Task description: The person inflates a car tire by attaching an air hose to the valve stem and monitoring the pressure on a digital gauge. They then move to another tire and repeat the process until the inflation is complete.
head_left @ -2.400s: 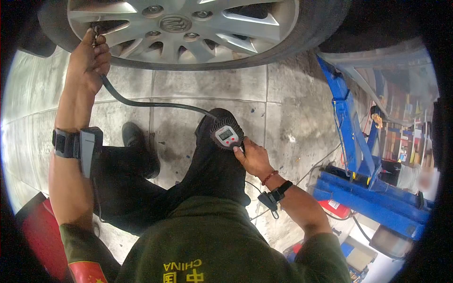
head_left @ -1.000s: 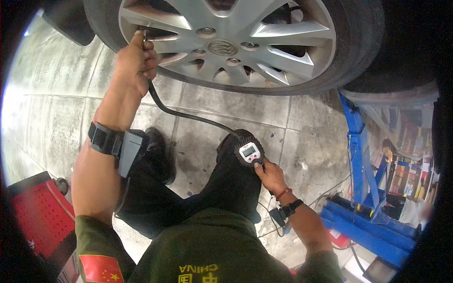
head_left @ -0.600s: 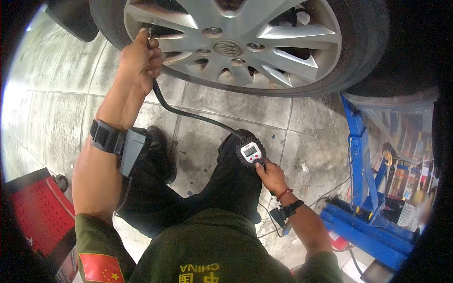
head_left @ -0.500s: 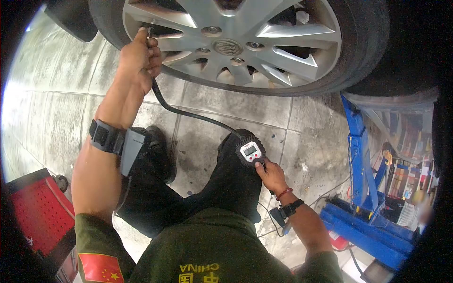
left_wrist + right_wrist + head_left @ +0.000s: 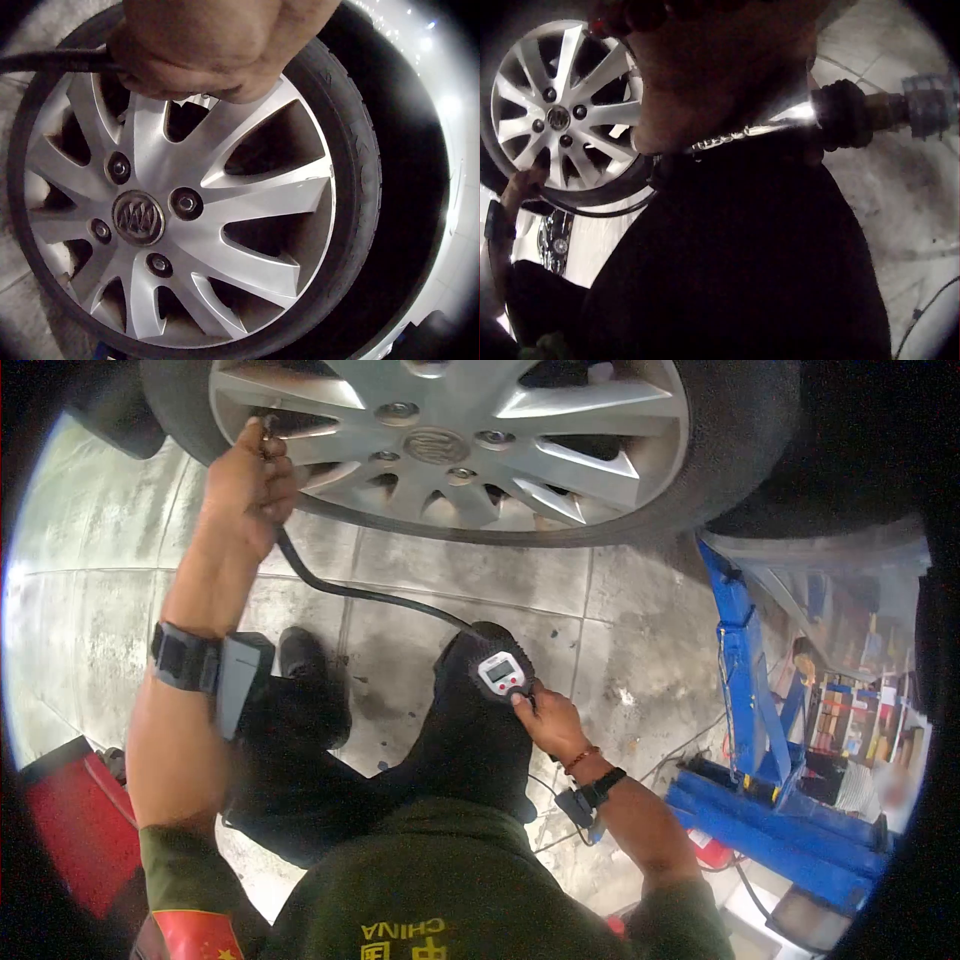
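My left hand [image 5: 245,490] pinches the metal chuck [image 5: 268,426] of an air hose against the rim's edge of an alloy car wheel [image 5: 470,490]. In the left wrist view that hand covers the chuck's tip. A black hose [image 5: 370,596] curves from there to a digital tire inflator gauge [image 5: 502,672], which lies over the bent knee with its screen and two red buttons facing up. My right hand [image 5: 553,722] grips the gauge's handle, thumb near its lower end. In the right wrist view the shiny metal handle [image 5: 787,116] and a hose fitting [image 5: 840,112] stick out past the hand.
A blue lift arm [image 5: 745,670] and its base [image 5: 780,825] stand at the right. Beside them lies a red container [image 5: 710,850]. A red box-like thing [image 5: 85,825] is at the lower left. Stained floor tiles [image 5: 400,555] spread under the wheel.
The head view first swung so the scene slid right, then back partly left. Throughout, my left hand stays at the same spot on the wheel and my right hand keeps holding the gauge.
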Demonstrator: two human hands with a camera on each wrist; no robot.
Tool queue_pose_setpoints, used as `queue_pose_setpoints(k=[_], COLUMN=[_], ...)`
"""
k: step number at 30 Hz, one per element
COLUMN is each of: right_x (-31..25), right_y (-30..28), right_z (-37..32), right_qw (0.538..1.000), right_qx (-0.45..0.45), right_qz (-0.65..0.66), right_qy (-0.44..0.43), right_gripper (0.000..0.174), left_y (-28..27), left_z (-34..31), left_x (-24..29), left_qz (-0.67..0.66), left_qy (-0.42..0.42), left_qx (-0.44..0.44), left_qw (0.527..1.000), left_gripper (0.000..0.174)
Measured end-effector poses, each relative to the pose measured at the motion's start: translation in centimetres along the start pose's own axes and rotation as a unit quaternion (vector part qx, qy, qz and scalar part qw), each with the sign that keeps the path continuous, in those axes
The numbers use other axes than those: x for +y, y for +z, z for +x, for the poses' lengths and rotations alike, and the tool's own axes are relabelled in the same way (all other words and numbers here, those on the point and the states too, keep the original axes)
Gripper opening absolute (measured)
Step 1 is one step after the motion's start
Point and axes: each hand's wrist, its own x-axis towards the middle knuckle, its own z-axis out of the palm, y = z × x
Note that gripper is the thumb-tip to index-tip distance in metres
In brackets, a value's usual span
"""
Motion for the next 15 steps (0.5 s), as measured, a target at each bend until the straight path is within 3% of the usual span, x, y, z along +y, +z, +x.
queue_pose_setpoints(k=[6, 12, 15], right_x=[0.49, 0.94, 0.75], right_y=[0.69, 0.95, 0.87], right_z=[-0.14, 0.11, 0.10], right_qw=[0.999, 0.999, 0.998], right_qx=[0.028, 0.023, 0.032], right_qz=[0.029, 0.031, 0.039], right_qy=[-0.030, -0.017, -0.027], right_gripper=[0.058, 0.055, 0.054], left_y=[-0.32, 0.28, -0.25], left_z=[0.51, 0.69, 0.46], left_x=[-0.15, -0.04, 0.11], left_qz=[-0.028, -0.041, -0.036], left_qy=[-0.013, 0.005, -0.019], left_qx=[-0.017, 0.032, -0.028], left_qw=[0.999, 0.999, 0.999], left_gripper=[0.031, 0.033, 0.034])
